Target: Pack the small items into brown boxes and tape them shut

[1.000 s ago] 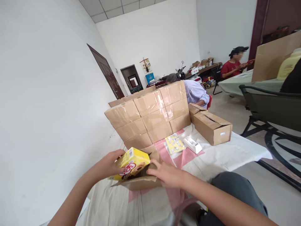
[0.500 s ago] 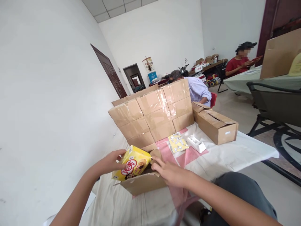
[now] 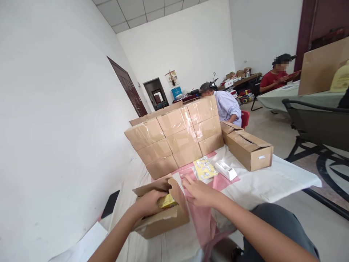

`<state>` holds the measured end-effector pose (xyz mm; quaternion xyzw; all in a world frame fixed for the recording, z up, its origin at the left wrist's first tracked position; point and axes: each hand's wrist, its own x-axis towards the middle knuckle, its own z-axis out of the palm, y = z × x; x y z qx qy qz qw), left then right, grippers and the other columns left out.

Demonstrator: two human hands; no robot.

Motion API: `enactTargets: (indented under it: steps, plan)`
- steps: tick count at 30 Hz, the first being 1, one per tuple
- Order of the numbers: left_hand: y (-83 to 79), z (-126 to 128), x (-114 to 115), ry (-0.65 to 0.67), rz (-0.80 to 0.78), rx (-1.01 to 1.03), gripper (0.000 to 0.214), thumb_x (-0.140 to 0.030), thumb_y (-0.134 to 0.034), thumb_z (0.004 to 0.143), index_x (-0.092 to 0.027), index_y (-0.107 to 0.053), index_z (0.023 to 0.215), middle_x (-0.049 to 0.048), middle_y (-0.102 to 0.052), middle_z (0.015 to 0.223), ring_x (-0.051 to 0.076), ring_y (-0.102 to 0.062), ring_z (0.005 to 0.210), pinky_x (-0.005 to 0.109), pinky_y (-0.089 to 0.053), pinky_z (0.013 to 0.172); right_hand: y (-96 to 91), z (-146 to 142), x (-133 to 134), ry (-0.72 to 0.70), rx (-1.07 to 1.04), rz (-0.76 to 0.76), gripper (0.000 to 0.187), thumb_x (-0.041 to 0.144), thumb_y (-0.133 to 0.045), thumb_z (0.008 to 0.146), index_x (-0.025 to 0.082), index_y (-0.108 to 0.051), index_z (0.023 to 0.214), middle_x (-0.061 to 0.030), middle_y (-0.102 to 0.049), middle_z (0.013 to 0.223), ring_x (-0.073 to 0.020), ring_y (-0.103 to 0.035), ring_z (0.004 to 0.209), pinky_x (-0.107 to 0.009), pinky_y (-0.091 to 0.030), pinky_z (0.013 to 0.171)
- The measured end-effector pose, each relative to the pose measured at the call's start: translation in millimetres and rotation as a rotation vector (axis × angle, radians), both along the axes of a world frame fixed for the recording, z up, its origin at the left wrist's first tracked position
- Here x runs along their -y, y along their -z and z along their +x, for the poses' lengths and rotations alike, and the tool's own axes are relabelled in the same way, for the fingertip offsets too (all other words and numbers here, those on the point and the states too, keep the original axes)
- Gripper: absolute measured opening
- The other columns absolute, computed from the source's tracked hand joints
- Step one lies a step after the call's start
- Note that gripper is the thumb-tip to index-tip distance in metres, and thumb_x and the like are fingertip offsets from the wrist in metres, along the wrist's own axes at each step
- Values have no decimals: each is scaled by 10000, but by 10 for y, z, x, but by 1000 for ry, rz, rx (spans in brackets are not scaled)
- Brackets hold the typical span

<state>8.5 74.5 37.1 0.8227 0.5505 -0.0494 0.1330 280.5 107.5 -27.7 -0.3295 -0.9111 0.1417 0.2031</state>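
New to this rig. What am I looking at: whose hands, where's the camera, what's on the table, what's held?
No machine here: a person works with bare hands, and one camera on their head looks forward and down, so the arms enter from the bottom. The left hand grips a yellow pack inside an open carton. The right hand is open, beside that carton's flap. On the table stand a stack of taped cartons, a longer carton, a yellow sheet and a white tape dispenser. Farther back sit a person in a pale shirt and a person in red.
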Motion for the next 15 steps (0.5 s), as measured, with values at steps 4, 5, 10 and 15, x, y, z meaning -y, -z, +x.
enactTargets:
  steps: [4, 5, 10, 15]
  plan:
    - [-59, -25, -17, -27, -28, -17, 524, -602, -631, 853, -333, -738, 1290, 75, -741, 1328, 392, -686, 1170, 424, -502, 867, 44, -33, 4, -44, -62, 25, 570, 215, -684, 862, 173, -493, 1397, -203, -410, 1550, -311, -667, 1152, -430, -535, 911]
    - [-115, -68, -6, -50, -38, -13, 569, -644, -577, 890, -353, -701, 1363, 68, -696, 1419, 403, -648, 1266, 455, -495, 950, 37, -35, 14, -55, -76, 39, 632, 221, -682, 864, 178, -468, 1457, -214, -378, 1583, -318, -666, 1157, -442, -539, 915]
    - [-353, -376, 76, -160, -77, 60, 598, -701, -388, 980, -356, -735, 1325, 44, -662, 1472, 349, -604, 1356, 463, -446, 1106, 5, -70, 81, -141, -80, 107, 823, 171, -651, 848, 355, -391, 1606, -146, -333, 1657, -305, -664, 1168, -420, -548, 912]
    - [-260, -447, 175, -55, -196, -7, 503, -716, -541, 904, -416, -771, 1236, 16, -745, 1340, 384, -535, 1416, 500, -364, 1160, 39, -162, 141, -191, -64, 138, 752, 99, -611, 786, 273, -497, 1509, -159, -343, 1626, -288, -648, 1164, -372, -535, 846]
